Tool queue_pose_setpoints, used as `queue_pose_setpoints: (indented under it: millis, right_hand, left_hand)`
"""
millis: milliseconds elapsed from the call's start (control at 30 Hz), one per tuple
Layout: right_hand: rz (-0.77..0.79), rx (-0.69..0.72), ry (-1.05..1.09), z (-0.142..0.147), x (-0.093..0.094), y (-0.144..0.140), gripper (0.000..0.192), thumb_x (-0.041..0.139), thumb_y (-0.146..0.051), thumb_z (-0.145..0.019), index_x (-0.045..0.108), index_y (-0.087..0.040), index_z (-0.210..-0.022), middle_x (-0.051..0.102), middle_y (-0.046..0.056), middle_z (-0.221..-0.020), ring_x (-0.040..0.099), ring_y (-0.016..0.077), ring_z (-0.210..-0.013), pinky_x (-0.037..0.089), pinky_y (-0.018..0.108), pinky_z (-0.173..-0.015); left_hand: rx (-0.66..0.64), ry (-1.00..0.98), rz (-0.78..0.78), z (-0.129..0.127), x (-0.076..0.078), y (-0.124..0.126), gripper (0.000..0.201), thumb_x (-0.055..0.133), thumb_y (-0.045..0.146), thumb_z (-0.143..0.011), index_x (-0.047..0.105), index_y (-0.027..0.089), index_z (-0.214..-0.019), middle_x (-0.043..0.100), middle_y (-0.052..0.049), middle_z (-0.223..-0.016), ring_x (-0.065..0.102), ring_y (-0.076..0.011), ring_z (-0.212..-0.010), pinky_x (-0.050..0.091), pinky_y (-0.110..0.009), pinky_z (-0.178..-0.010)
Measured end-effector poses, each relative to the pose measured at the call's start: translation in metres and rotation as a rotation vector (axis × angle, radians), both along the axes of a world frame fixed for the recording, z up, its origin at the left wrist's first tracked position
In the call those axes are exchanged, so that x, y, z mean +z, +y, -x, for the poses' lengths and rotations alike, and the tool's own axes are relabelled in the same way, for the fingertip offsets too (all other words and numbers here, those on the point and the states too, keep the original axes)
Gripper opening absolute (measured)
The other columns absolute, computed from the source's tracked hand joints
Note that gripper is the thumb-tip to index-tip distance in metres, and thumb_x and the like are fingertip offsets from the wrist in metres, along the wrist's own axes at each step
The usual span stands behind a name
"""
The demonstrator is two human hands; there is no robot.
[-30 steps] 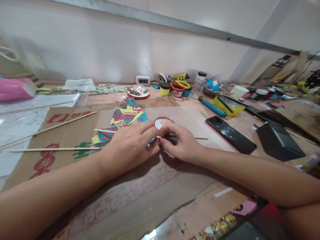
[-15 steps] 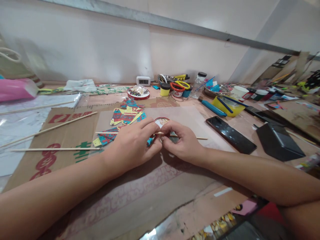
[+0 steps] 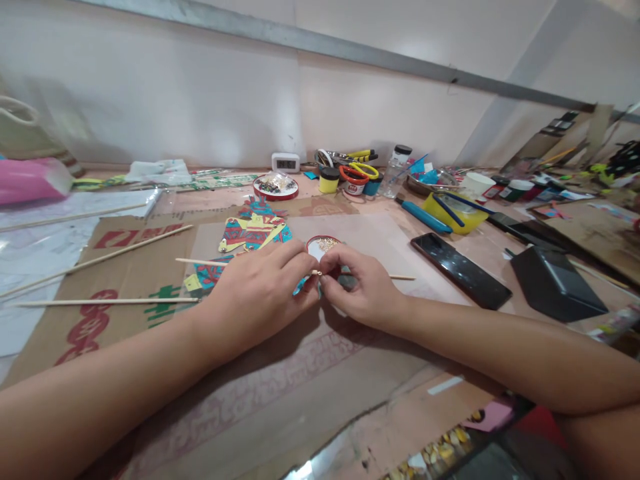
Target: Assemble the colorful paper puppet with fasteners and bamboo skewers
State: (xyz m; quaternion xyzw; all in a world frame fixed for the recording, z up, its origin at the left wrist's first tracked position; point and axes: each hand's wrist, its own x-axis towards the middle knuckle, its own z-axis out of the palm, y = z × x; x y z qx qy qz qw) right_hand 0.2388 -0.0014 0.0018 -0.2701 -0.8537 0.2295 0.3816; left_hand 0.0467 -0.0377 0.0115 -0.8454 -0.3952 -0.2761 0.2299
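Cardboard bears illegible red print; the left hand holds a stick.

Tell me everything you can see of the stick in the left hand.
The stick is thin, pale and wooden-looking. The left hand holds it and hides its middle. One end juts out left, crossing the view of a blue-and-red patterned piece; the stick slopes slightly down to the right in the picture. At its other tip a small shiny bit shows by the fingers of the right hand; touch is unclear.
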Motion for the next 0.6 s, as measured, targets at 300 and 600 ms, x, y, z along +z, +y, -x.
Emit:
queue_pose_setpoints:
  millis: [300, 600]
  right_hand:
    - [0.005, 0.004, -0.029, 0.0007, 0.0004, -0.0022, 0.009, 0.055, -0.013, -0.080, 0.050, -0.020, -0.079, 0.055, -0.003, -0.072, 0.050, 0.0108, -0.064, 0.041, 0.023, -0.061]
    - [0.193, 0.059, 0.043, 0.0023, 0.0077, -0.0023, 0.012, 0.053, -0.010, -0.076, 0.047, -0.021, -0.073, 0.048, -0.004, -0.067, 0.046, 0.0108, -0.063, 0.039, 0.023, -0.059]
  left_hand:
    - [-0.008, 0.013, 0.050, -0.0047, 0.0002, 0.0020, 0.009, 0.054, 0.024, -0.087, 0.061, 0.019, -0.090, 0.065, -0.002, -0.088, 0.062, -0.0188, -0.073, 0.045, -0.031, -0.062]
    - [-0.141, -0.121, 0.180, -0.0059, 0.0029, 0.0011, 0.010, 0.050, 0.021, -0.089, 0.059, 0.018, -0.093, 0.061, -0.003, -0.087, 0.058, -0.0160, -0.075, 0.042, -0.028, -0.063]
